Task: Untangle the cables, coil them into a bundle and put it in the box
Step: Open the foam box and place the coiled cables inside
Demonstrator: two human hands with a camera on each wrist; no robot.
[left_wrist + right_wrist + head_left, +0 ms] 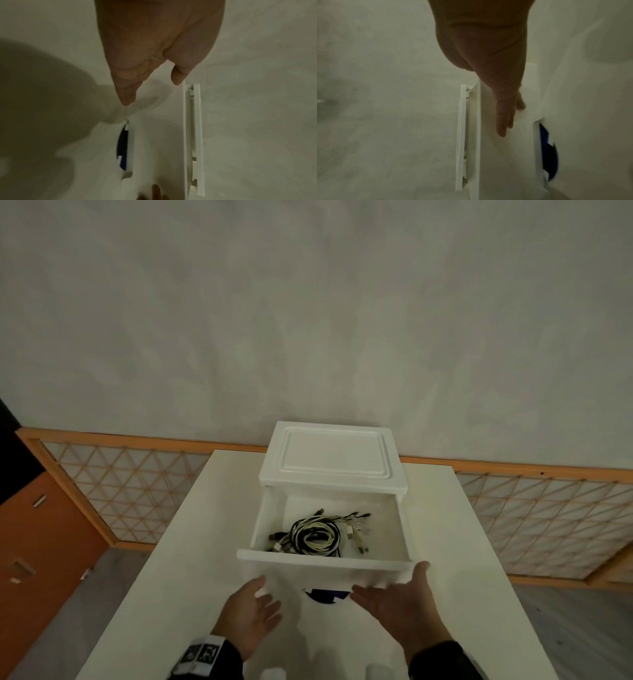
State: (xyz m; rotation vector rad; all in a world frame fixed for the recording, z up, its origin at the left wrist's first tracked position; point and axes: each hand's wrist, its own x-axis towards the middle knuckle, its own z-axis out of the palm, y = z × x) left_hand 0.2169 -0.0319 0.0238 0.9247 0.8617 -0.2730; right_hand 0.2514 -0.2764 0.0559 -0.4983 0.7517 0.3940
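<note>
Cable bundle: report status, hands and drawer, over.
Left hand and right hand open, at the drawer front. Cable bundle coiled, lying inside the pulled-out drawer of the white box. Nothing obstructing.

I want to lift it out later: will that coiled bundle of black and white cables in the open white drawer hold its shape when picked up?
Probably not. The coiled bundle of black and white cables shows no visible tie, so its loops would likely sag. Loose connector ends splay out, so they may dangle and snag the white plastic drawer. It looks light.

Dark sleeves (pixel 442 660) — white marker-printed wristband (pixel 200 657) on left.
</note>
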